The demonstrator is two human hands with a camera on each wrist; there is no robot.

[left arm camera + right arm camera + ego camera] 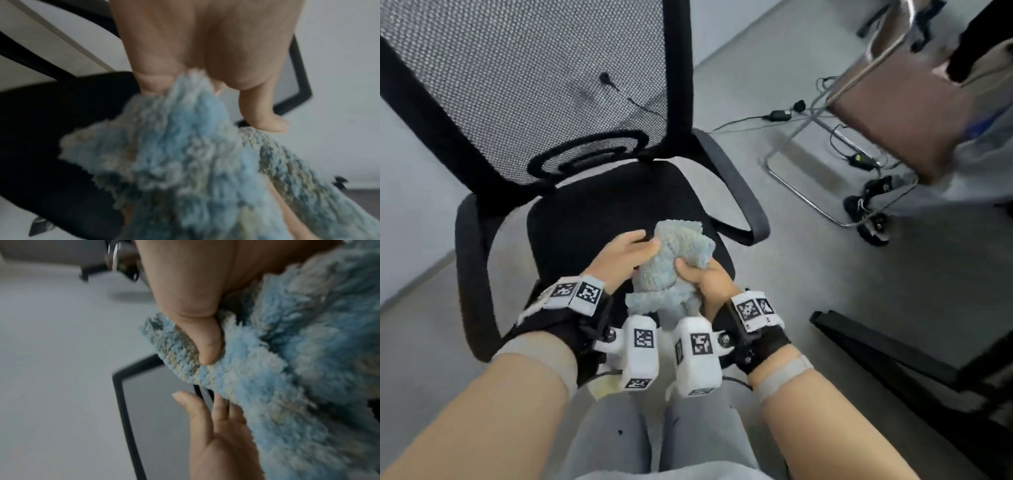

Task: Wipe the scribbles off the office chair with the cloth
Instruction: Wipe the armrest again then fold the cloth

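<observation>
We hold a fluffy blue cloth with both hands, up above the black seat of the office chair. Our right hand has its thumb and fingers curled tight round the cloth, and from the right wrist we see the thumb pushing into the soft blue fluff. Our left hand is on the other side of the cloth. Its fingers are mostly straight and they touch the cloth, and from the left wrist some of the cloth looks tucked under the fingers, so we cannot tell if this hand really grips it or just rests there. The cloth is all bunched up and one end hangs down near our wrists. The chair has a gray net back with a black frame and two curved black armrests. We cannot pick out any scribbles on the chair from here. White blocks with black square patterns are strapped on both our wrists. Off to the right there is a brown chair with metal legs, and black cords lie on the gray floor.
</observation>
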